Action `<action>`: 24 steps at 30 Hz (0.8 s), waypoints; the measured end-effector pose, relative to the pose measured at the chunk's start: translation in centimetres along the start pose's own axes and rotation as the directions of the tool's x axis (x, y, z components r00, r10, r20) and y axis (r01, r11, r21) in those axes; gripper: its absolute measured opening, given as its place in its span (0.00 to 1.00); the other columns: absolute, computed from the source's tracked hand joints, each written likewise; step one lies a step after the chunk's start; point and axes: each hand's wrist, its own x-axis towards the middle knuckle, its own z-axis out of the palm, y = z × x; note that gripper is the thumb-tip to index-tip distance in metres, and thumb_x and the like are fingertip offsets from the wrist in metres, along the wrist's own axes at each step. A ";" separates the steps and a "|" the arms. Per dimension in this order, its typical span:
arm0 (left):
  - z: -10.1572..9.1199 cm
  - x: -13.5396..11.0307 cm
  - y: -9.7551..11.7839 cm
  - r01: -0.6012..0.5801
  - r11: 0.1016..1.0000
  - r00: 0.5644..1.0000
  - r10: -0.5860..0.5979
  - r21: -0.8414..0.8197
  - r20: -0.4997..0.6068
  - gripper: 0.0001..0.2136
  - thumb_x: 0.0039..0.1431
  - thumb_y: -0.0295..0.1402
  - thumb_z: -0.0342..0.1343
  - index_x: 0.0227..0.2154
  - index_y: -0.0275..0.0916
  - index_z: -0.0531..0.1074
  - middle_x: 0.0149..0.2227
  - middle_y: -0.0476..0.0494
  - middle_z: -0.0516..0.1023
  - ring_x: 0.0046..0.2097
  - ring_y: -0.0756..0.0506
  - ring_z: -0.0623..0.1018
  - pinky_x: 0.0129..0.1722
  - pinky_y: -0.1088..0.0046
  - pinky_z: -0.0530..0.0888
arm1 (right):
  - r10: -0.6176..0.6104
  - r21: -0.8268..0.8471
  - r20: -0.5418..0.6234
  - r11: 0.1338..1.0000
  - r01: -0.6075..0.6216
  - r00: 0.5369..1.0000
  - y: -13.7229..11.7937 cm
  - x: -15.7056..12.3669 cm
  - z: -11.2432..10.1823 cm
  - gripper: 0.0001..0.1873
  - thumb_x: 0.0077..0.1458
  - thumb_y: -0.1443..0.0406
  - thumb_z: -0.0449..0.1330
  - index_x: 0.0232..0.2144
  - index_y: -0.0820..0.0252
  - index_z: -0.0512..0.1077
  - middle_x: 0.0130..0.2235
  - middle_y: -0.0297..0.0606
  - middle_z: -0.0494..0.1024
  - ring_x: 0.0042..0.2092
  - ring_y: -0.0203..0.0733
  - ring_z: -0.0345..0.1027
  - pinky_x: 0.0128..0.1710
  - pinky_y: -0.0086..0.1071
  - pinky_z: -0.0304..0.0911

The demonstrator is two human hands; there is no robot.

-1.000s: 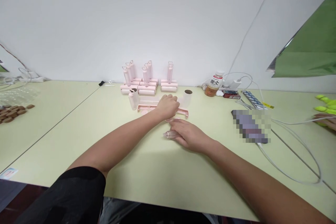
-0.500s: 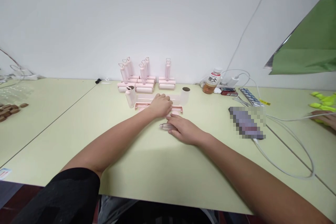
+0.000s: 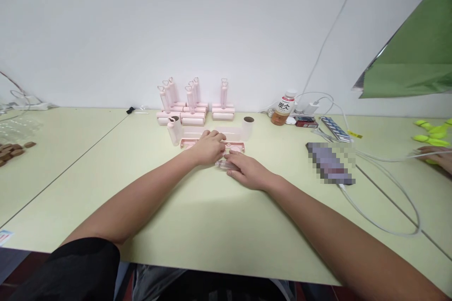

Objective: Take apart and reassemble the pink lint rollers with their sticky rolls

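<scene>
My left hand (image 3: 208,147) rests curled on a flat pink roller frame (image 3: 187,142) lying on the pale green table (image 3: 197,216). My right hand (image 3: 247,170) lies just right of it, fingers closed over a small clear plastic handle piece (image 3: 222,164) on the table. A white paper roll (image 3: 174,130) stands left of the frame and another white paper roll (image 3: 247,127) stands at its right. Behind them, several assembled pink lint rollers (image 3: 192,103) stand in a row against the wall.
A drink bottle (image 3: 281,110), chargers and white cables (image 3: 388,188) lie at the right, with a blurred flat device (image 3: 330,162). Another person's hand (image 3: 436,155) and yellow-green objects (image 3: 432,132) are at the far right. Brown pieces (image 3: 12,150) lie far left.
Both hands have drawn slightly closer together over the pink frame and clear piece; the view shifted a little. My left hand's fingers now curl nearer the right hand.
</scene>
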 end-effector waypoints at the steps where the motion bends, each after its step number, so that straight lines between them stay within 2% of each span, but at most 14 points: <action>1: 0.1 0.1 0.0 0.002 1.000 1.000 -0.002 0.004 -0.002 0.09 0.59 0.31 0.54 0.30 0.40 0.79 0.53 0.39 0.74 0.53 0.38 0.68 0.47 0.59 0.60 | 0.000 0.002 -0.003 1.000 0.000 1.000 0.0 0.0 0.0 0.02 0.60 0.66 0.56 0.36 0.58 0.68 0.41 0.44 0.75 0.42 0.48 0.66 0.39 0.38 0.63; 5: 0.8 0.3 0.0 0.004 1.000 1.000 -0.003 0.030 -0.013 0.10 0.58 0.27 0.52 0.29 0.39 0.79 0.50 0.37 0.75 0.52 0.38 0.69 0.46 0.58 0.61 | -0.011 0.015 -0.012 1.000 0.011 1.000 0.0 0.0 0.0 0.03 0.60 0.66 0.57 0.37 0.58 0.68 0.42 0.44 0.75 0.43 0.48 0.67 0.40 0.39 0.63; 10: 1.0 0.3 0.0 0.053 0.998 0.998 -0.052 0.041 -0.040 0.11 0.60 0.28 0.51 0.30 0.38 0.79 0.51 0.36 0.74 0.52 0.37 0.68 0.48 0.56 0.61 | -0.025 0.019 -0.027 0.999 0.026 0.999 0.3 0.0 0.0 0.04 0.59 0.66 0.57 0.39 0.58 0.69 0.41 0.43 0.75 0.41 0.47 0.67 0.39 0.38 0.63; 14: 0.8 0.2 0.1 0.066 0.997 0.998 -0.065 0.041 -0.023 0.10 0.58 0.28 0.51 0.30 0.38 0.78 0.51 0.37 0.74 0.52 0.37 0.69 0.48 0.57 0.62 | -0.020 0.000 -0.063 1.000 0.020 0.998 0.5 0.0 0.1 0.07 0.60 0.66 0.58 0.41 0.57 0.70 0.42 0.44 0.76 0.44 0.49 0.67 0.42 0.39 0.63; 21: 0.6 0.5 0.3 0.114 0.991 0.993 -0.114 0.077 0.000 0.09 0.56 0.26 0.52 0.29 0.38 0.78 0.45 0.35 0.75 0.49 0.37 0.70 0.47 0.55 0.62 | 0.063 -0.065 -0.127 0.995 -0.072 0.990 -0.2 -0.2 0.2 0.03 0.59 0.67 0.56 0.38 0.59 0.68 0.40 0.45 0.75 0.42 0.49 0.66 0.42 0.39 0.61; 24: 0.6 0.5 0.4 0.134 0.988 0.991 -0.134 0.078 -0.006 0.10 0.59 0.27 0.51 0.29 0.38 0.78 0.44 0.35 0.76 0.48 0.37 0.70 0.47 0.55 0.61 | 0.114 -0.097 -0.129 0.987 -0.127 0.985 -0.2 -0.2 0.1 0.01 0.59 0.67 0.56 0.35 0.59 0.67 0.38 0.44 0.75 0.40 0.48 0.65 0.40 0.38 0.59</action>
